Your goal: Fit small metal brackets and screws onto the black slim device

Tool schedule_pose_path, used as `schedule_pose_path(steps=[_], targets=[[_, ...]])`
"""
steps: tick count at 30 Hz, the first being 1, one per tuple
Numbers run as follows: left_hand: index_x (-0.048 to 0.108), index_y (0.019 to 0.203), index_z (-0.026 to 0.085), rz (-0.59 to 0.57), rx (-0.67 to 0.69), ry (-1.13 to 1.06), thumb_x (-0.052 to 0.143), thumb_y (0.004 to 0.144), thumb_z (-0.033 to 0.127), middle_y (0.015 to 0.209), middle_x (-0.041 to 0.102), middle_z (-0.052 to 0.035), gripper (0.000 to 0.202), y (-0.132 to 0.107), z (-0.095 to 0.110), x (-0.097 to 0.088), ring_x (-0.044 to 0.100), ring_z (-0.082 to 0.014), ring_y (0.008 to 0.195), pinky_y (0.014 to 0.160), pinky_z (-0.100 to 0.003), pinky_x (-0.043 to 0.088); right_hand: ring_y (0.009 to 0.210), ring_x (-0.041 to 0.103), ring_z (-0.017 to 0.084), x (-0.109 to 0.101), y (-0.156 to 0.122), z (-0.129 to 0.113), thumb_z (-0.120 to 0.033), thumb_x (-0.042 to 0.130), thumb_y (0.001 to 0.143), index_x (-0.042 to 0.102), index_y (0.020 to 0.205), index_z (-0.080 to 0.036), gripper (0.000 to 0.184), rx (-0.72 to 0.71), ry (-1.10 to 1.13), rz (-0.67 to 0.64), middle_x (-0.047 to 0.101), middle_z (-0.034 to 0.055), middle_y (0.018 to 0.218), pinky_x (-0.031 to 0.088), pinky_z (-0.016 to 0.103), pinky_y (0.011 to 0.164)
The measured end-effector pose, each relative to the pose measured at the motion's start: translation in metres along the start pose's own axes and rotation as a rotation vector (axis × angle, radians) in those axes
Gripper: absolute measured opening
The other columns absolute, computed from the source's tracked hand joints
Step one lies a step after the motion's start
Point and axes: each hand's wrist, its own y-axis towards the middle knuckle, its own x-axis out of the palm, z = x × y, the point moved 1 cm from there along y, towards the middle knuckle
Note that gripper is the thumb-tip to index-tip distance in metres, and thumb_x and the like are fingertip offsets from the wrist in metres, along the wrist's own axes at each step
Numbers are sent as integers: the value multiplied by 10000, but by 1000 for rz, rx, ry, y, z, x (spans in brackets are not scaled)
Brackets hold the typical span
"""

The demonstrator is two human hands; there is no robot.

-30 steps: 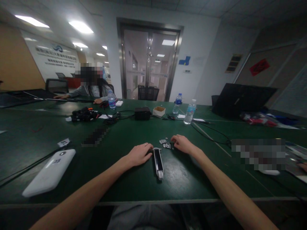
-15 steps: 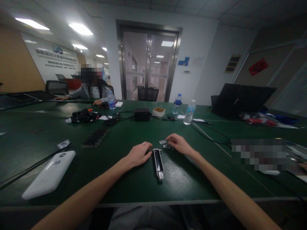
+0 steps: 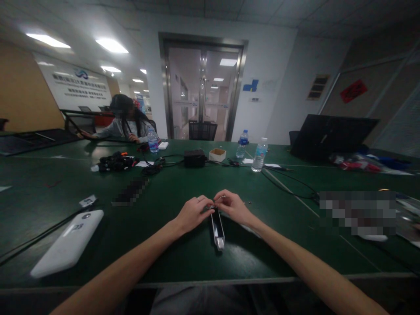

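A long, narrow white casing (image 3: 218,232) with a dark inside and a silver near end lies on the green table, pointing away from me. My left hand (image 3: 193,213) is closed at its far end, thumb and forefinger against the left edge. From the other side, my right hand (image 3: 233,207) pinches over the same far end, fingertips almost meeting those of my left. Whatever is between the right fingertips is too small to make out. A tiny bit (image 3: 250,202) shows just beyond the right hand, which hides most of that spot.
A white power-bank-like block (image 3: 70,243) with a cable lies at left. Farther back are a black box (image 3: 194,158), a small open carton (image 3: 217,154), water bottles (image 3: 259,156) and cables. Across the table sits a person (image 3: 126,124) holding a dark frame. A black case (image 3: 331,135) stands at right.
My right hand has moved left from the small metal parts to the casing's far end. My left fingers have closed in there too. Across the table, the person has raised a dark frame.
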Motion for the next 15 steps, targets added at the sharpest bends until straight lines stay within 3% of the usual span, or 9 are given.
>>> schedule_pose_path(steps=[10,15], targets=[[617,990,180,12,27,-2,522,917,301,879,628,-26,171,0,-1,-3,552,-143,747,719,-269,424,767,670,154,8,-3,-7,-312,711,745,571,894,-187,240,84,160,-38,698,9,804,533,299,700],[615,999,187,-13,9,-27,508,910,327,877,617,-19,197,0,-11,-6,534,-132,713,702,-262,419,788,653,156,1,-2,-9,-289,656,788,565,932,-188,199,-7,-6,1,664,18,840,532,312,721]])
